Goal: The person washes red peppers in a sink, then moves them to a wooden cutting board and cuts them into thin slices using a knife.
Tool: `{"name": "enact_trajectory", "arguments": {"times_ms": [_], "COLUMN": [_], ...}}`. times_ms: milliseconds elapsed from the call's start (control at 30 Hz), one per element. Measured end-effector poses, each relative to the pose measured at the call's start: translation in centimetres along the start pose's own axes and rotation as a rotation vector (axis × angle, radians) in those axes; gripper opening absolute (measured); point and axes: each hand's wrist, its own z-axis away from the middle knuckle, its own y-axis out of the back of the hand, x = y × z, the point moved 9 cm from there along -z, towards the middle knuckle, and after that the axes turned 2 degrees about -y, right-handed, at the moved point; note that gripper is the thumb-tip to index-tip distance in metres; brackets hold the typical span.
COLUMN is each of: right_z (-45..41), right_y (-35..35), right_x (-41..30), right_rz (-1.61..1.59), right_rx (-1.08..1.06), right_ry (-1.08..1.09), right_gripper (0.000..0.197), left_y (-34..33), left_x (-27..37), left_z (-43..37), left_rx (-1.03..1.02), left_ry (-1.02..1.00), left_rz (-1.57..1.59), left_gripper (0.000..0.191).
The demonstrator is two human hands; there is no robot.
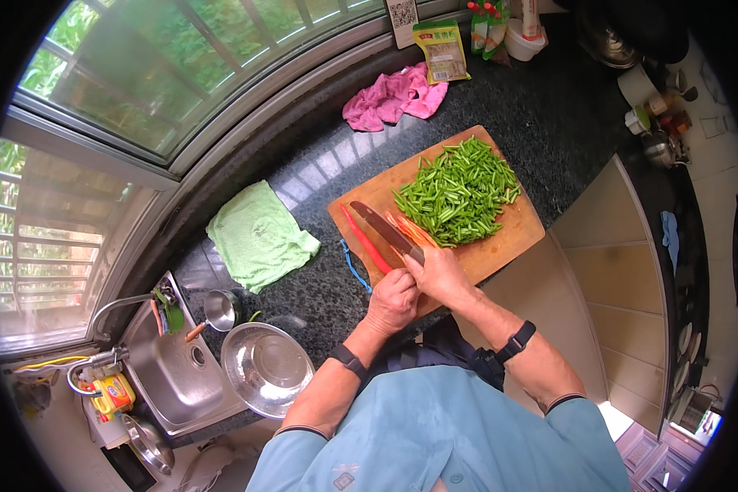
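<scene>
A wooden cutting board lies on the dark counter under both hands. My right hand grips a knife whose dark blade points away to the upper left, low over the board. Close beside it, my left hand has its fingers curled around the near end of a long red chili pepper. Thin orange-red strips, apparently sliced pepper, lie along the right side of the blade, partly hidden by it and by my right hand. A large heap of chopped green stems covers the board's far right part.
Left of the board lie a blue cord loop and a light green cloth. A metal bowl and small saucepan stand near the steel sink. Behind are a pink cloth and a yellow-green packet.
</scene>
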Motion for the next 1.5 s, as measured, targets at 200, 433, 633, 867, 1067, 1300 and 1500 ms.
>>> {"name": "enact_trajectory", "arguments": {"times_ms": [200,433,633,867,1067,1300,1500], "right_z": [-0.6,4.4,8.4,13.3,12.7,7.5,7.1], "right_y": [2.3,7.2,9.6,7.6,7.7,9.3,9.1], "right_x": [1.6,2.1,5.7,5.2,7.7,6.5,6.3], "right_rz": [-0.094,-0.134,-0.119,0.028,0.083,0.073,0.018], "right_rx": [0.104,0.057,0.084,-0.272,-0.27,-0.235,-0.239], "right_ry": [0.043,-0.032,-0.154,-0.09,-0.054,-0.013,-0.079], "right_gripper": [0.035,0.035,0.036,0.035,0.035,0.034,0.033], "left_y": [-0.1,0.6,3.5,7.0,5.7,4.7,4.6], "left_x": [0.2,1.1,0.0,-3.7,-5.4,-5.2,-4.6], "left_z": [0.0,-0.8,-1.7,-1.7,-2.3,-1.7,-1.6], "left_rx": [0.002,-0.033,0.069,0.117,-0.005,-0.005,-0.02], "left_ry": [-0.025,-0.066,-0.017,0.235,0.253,0.258,0.215], "left_rz": [0.007,0.064,-0.019,-0.251,-0.168,-0.085,-0.061], "left_gripper": [0.021,0.021,0.016,0.014,0.013,0.014,0.018]}}
